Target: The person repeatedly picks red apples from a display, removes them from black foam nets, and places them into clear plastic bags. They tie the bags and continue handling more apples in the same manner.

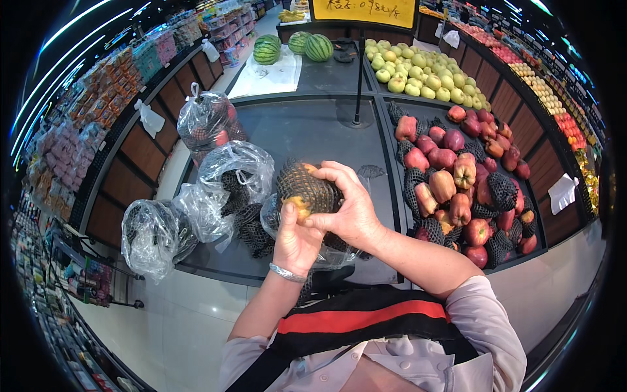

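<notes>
Between my hands is a yellow-orange fruit, likely an apple, in a black foam net sleeve [311, 188]. Skin shows bare at its top and bottom. My left hand [295, 240], a silver bracelet on its wrist, supports the fruit from below with the thumb up on its near side. Curled over the right side of it are the fingers and thumb of my right hand [350, 203]. Under my hands lies a clear plastic bag [333, 259], partly hidden. Loose black net sleeves [252, 228] lie left of my hands, beside an opened clear bag [262, 164].
Red apples [443, 183], some in black nets, fill the right bin. Green apples [416, 68] and watermelons [318, 48] sit farther back. A tied bag of red fruit [210, 120] and crumpled clear bags [152, 235] line the left edge. A sign post [359, 83] stands mid-display.
</notes>
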